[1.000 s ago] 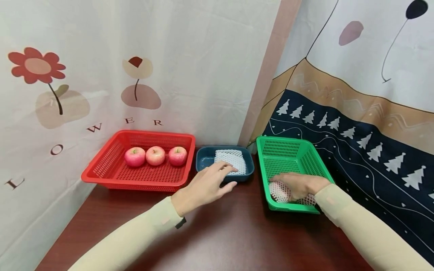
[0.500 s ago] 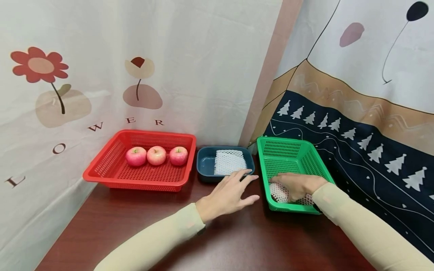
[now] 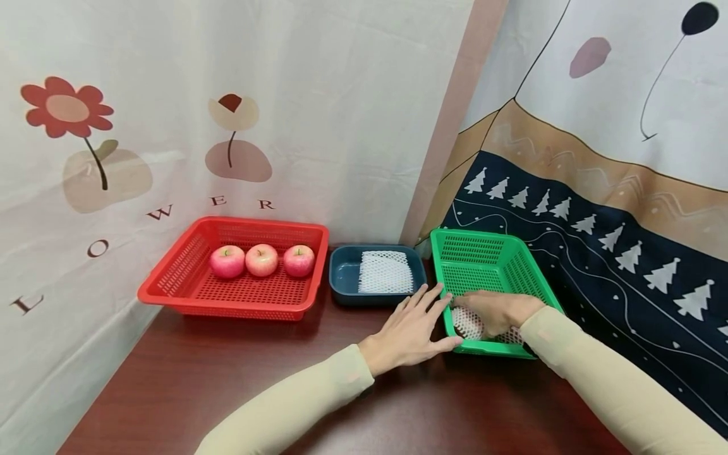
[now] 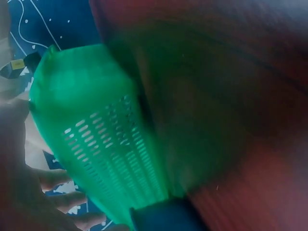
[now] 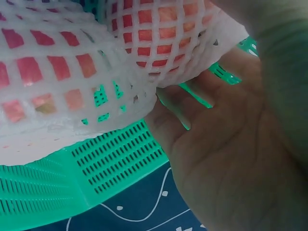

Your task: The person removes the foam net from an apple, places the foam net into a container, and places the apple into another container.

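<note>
Dark letters (image 3: 160,212) are spelling "L O W E R" on white curtain fabric (image 3: 341,126). The left hand (image 3: 405,335) is holding its fingers apart at the rim of a green perforated plastic basket (image 3: 472,272). Inside, reddish fruits in white netting (image 3: 467,323) are touching the right hand (image 3: 502,313), whose grip I cannot tell.

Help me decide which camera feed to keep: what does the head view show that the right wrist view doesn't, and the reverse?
Only the head view shows the red basket with three bare apples, the blue tray holding white netting, and the left hand at the rim of the green basket.

Only the right wrist view shows the palm side of the right hand and, close up, red and yellowish skin of two netted fruits through the mesh.

Both show the right hand, netted fruits, the green basket and the dark blue patterned cloth.
</note>
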Action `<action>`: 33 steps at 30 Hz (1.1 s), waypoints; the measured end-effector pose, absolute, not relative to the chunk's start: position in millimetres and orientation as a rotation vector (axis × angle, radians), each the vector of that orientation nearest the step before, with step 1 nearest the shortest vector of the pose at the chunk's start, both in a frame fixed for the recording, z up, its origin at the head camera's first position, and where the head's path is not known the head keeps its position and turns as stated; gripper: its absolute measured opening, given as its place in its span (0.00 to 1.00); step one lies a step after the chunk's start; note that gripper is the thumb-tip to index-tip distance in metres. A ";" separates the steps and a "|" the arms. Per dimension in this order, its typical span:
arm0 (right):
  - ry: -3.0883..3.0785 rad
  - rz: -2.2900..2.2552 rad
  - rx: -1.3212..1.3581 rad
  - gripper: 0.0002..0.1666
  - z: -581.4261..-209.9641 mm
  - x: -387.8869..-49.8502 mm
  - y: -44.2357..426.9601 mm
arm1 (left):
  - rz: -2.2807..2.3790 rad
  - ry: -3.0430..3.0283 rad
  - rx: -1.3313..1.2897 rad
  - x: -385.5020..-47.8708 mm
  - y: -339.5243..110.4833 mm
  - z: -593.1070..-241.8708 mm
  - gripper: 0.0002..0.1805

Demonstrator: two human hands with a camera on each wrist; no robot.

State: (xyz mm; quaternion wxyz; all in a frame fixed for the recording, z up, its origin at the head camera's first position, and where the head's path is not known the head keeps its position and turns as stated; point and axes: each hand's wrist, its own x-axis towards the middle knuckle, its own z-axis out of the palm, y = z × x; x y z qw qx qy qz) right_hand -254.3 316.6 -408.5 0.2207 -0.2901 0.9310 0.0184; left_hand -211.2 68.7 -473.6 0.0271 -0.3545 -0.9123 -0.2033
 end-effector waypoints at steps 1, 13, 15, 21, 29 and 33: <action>2.574 0.049 -0.805 0.53 -408.3 -254.5 317.1 | -0.636 -2.819 -1.089 -210.8 70.0 -474.8 0.50; 2.567 0.002 -0.832 0.49 -407.0 -258.1 320.1 | -0.635 -2.833 -1.038 -207.5 73.4 -480.6 0.51; 2.565 -0.004 -0.820 0.48 -407.1 -258.3 320.5 | -0.636 -2.840 -1.041 -206.5 73.4 -479.4 0.51; 2.574 -0.003 -0.775 0.49 -407.6 -257.9 323.0 | -0.639 -2.855 -1.044 -203.9 73.3 -476.8 0.51; 2.592 -0.115 -0.709 0.48 -403.6 -256.9 327.8 | -0.635 -2.858 -1.029 -204.8 74.8 -480.3 0.51; 2.597 -0.193 -0.660 0.47 -400.5 -258.2 330.3 | -0.645 -2.863 -1.029 -203.4 74.3 -477.8 0.50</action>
